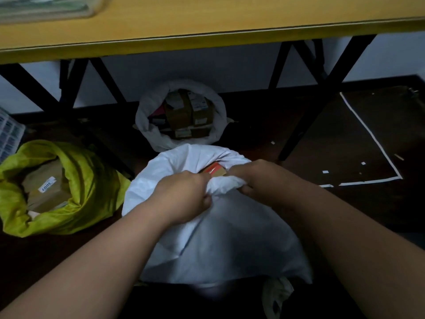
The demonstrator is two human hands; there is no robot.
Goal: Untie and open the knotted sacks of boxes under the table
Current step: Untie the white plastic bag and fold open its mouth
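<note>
Both your left hand (pixel 184 194) and right hand (pixel 255 178) curl tight around the white sack's (pixel 220 238) bunched mouth. Open sacks crowd nine and twelve o'clock; bare floor (pixel 345 215) lies at three. A red-topped box (pixel 213 169) shows inside.

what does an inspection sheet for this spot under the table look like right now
surface: dark floor under a yellow-topped table with black legs
job's things: near white sack partly open, a red-and-tan box showing at its mouth; far white sack open, brown boxes inside; green sack open, labelled box inside
clutter: white scraps on the floor at right; crumpled pale plastic beside the near sack; clear plastic item on the table top
grippers: left hand and right hand both grip the bunched neck of the near sack
cables: nothing seen
surroundings: white wall behind, white tape lines on the floor, crate at left edge
</note>
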